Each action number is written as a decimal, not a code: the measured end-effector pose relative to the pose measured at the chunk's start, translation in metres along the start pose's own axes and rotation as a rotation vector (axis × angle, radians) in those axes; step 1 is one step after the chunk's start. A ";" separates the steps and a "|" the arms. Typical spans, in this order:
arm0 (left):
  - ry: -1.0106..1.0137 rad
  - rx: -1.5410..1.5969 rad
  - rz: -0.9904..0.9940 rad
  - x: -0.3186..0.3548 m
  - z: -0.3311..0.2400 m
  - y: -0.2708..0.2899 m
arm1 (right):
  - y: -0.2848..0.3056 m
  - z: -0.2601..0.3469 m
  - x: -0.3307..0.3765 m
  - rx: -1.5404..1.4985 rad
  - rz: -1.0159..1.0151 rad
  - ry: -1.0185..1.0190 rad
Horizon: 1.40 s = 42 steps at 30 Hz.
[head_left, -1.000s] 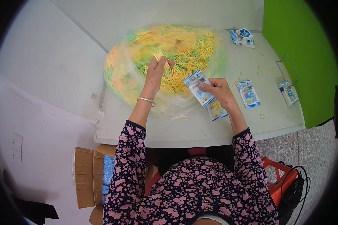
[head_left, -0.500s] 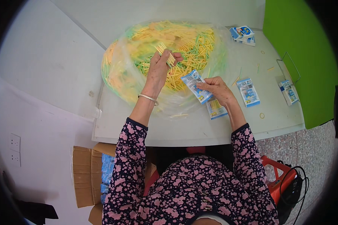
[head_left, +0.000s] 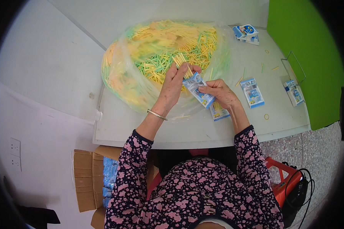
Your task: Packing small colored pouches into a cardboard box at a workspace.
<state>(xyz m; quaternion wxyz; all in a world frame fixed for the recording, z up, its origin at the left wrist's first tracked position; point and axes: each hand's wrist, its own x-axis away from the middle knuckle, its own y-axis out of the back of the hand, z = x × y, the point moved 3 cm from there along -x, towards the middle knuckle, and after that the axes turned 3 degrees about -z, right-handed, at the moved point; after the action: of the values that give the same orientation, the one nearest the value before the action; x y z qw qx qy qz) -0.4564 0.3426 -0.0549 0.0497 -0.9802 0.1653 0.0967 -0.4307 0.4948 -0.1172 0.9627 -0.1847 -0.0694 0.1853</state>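
My left hand (head_left: 176,81) is closed round a small bundle of thin yellow sticks (head_left: 182,65), their lower ends at the top edge of a blue and white packet (head_left: 199,90). My right hand (head_left: 222,93) pinches that packet between thumb and fingers. Whether the stick ends are inside the packet or only against it, I cannot tell. Just below, partly under the right hand, lies another packet (head_left: 219,113) with yellow sticks showing through it. Behind both hands a large clear plastic bag (head_left: 120,72) lies open, heaped with yellow and green sticks (head_left: 202,45).
On the table (head_left: 141,133), to the right, lie a blue and white packet (head_left: 252,93), another by a wire stand (head_left: 294,68), and a small pile of packets (head_left: 246,33) farther back. Rubber bands and loose sticks lie about. A cardboard box (head_left: 84,179) holds blue packets below left.
My left hand has moved right and slightly nearer, bringing the bundle of sticks to the top of the packet. My right hand has stayed nearly still, holding the packet.
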 end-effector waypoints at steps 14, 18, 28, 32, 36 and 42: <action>0.017 -0.204 0.083 0.024 -0.005 -0.007 | -0.003 -0.004 0.003 0.006 0.038 0.022; 0.004 -0.163 0.069 0.025 -0.007 -0.006 | -0.002 -0.006 0.001 -0.009 0.022 0.038; -0.110 -0.184 -0.083 0.008 0.008 0.013 | -0.010 -0.006 -0.013 -0.091 -0.027 0.064; -0.364 -0.621 0.023 0.002 0.010 0.015 | -0.001 -0.012 -0.020 -0.065 -0.035 0.075; -0.190 -0.477 0.044 0.002 0.003 0.007 | -0.006 -0.002 -0.016 0.009 -0.039 0.185; -0.101 -0.181 0.013 0.002 -0.005 0.006 | -0.003 0.007 -0.003 0.116 -0.079 0.138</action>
<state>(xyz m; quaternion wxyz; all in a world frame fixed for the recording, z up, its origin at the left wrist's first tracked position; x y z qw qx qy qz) -0.4553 0.3357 -0.0504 -0.0313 -0.9735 0.1597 0.1609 -0.4334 0.4932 -0.1092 0.9808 -0.1380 0.0006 0.1378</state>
